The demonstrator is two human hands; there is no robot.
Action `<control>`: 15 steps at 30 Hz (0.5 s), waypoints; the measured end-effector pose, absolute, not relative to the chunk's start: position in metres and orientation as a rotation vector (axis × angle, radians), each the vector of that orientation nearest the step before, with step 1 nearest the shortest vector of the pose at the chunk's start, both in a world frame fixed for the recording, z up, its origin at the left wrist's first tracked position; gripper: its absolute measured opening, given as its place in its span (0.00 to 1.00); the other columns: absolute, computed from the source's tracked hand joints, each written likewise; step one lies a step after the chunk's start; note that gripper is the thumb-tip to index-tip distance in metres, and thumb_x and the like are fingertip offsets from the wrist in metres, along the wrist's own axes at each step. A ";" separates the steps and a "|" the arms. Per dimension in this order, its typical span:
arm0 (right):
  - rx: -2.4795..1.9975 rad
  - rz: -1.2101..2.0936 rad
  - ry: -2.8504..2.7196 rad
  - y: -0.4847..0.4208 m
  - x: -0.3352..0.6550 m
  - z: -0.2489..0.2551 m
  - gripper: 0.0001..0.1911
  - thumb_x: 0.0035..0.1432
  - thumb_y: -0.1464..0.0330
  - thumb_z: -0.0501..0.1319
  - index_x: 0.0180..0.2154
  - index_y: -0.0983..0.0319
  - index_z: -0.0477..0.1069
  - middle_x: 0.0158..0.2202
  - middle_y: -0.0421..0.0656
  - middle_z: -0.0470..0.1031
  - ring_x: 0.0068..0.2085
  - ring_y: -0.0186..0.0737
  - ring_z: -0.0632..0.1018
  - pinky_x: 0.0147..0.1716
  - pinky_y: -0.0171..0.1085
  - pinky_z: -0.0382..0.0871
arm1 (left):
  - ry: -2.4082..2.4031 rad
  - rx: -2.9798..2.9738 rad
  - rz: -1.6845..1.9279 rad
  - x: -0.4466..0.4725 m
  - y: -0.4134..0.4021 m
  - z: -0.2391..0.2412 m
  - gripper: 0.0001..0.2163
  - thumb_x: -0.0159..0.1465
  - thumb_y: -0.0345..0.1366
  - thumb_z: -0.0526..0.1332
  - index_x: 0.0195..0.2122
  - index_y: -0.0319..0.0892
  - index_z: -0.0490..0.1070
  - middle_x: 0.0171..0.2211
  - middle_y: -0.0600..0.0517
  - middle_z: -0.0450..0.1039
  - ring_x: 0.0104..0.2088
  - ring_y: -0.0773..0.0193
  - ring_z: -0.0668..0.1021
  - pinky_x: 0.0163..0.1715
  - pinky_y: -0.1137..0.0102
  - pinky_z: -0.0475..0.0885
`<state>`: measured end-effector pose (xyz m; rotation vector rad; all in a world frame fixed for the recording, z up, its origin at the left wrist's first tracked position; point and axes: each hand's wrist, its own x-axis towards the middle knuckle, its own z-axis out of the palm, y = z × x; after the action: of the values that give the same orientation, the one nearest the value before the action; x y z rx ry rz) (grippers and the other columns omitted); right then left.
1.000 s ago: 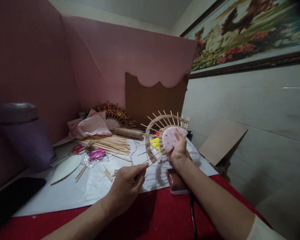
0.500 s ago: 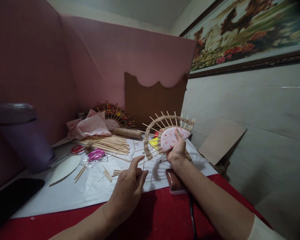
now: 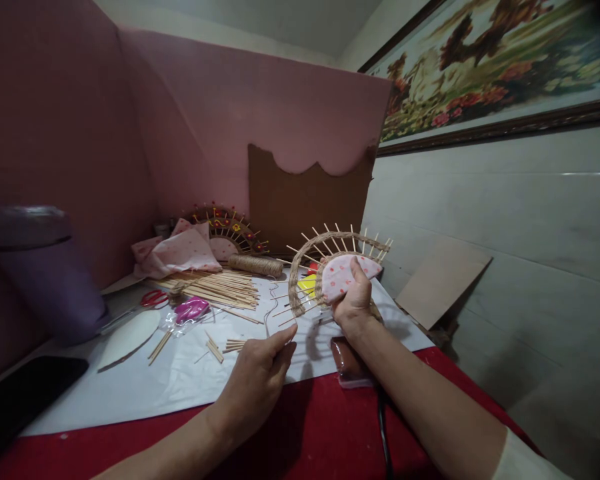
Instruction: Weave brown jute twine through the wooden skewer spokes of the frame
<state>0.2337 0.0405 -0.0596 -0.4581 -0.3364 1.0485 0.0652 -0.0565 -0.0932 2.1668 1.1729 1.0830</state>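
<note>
My right hand (image 3: 354, 301) grips a half-round craft piece (image 3: 336, 269) held upright above the table. The piece has a pink dotted fabric centre, thin wooden sticks fanning out and a jute twine band woven across them. My left hand (image 3: 260, 377) hovers low over the white paper (image 3: 180, 380), just below the piece's left end. Its thumb and forefinger are pinched together near a thin twine strand (image 3: 269, 313); what they hold is too small to make out.
On the paper lie a bundle of wooden sticks (image 3: 215, 288), a jute twine spool (image 3: 256, 265), red scissors (image 3: 145, 301), pink fabric (image 3: 177, 252) and a finished fan piece (image 3: 227, 230). A purple container (image 3: 45, 273) stands left. A brown glue gun (image 3: 349, 363) lies under my right wrist.
My left hand let go of the stick ends, opened briefly, then dropped lower and pinched again. The right hand tilted the craft piece slightly up and to the right.
</note>
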 end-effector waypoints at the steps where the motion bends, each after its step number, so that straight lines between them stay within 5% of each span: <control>1: -0.461 1.051 -0.334 0.040 0.234 -0.059 0.12 0.52 0.63 0.57 0.34 0.66 0.68 0.27 0.42 0.77 0.27 0.36 0.77 0.29 0.35 0.72 | 1.166 2.180 1.075 0.065 -0.056 -0.095 0.15 0.62 0.34 0.50 0.47 0.39 0.70 0.18 0.55 0.62 0.19 0.70 0.57 0.21 0.73 0.56; 8: -0.470 1.077 -0.320 0.041 0.235 -0.058 0.13 0.53 0.62 0.56 0.34 0.66 0.68 0.27 0.44 0.77 0.27 0.36 0.77 0.30 0.36 0.72 | 1.104 2.193 1.068 0.064 -0.052 -0.102 0.17 0.63 0.35 0.48 0.52 0.42 0.67 0.17 0.58 0.55 0.19 0.70 0.55 0.21 0.74 0.55; 15: -0.465 1.093 -0.323 0.042 0.236 -0.061 0.12 0.53 0.62 0.55 0.33 0.65 0.68 0.25 0.42 0.76 0.27 0.36 0.77 0.30 0.36 0.72 | 1.114 2.279 0.995 0.065 -0.053 -0.099 0.19 0.62 0.31 0.47 0.54 0.42 0.64 0.18 0.56 0.61 0.19 0.70 0.59 0.21 0.73 0.54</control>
<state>0.2355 0.0424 -0.0607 -0.4652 -0.3225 1.0927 0.0647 -0.0526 -0.0985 2.2788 1.1143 0.9949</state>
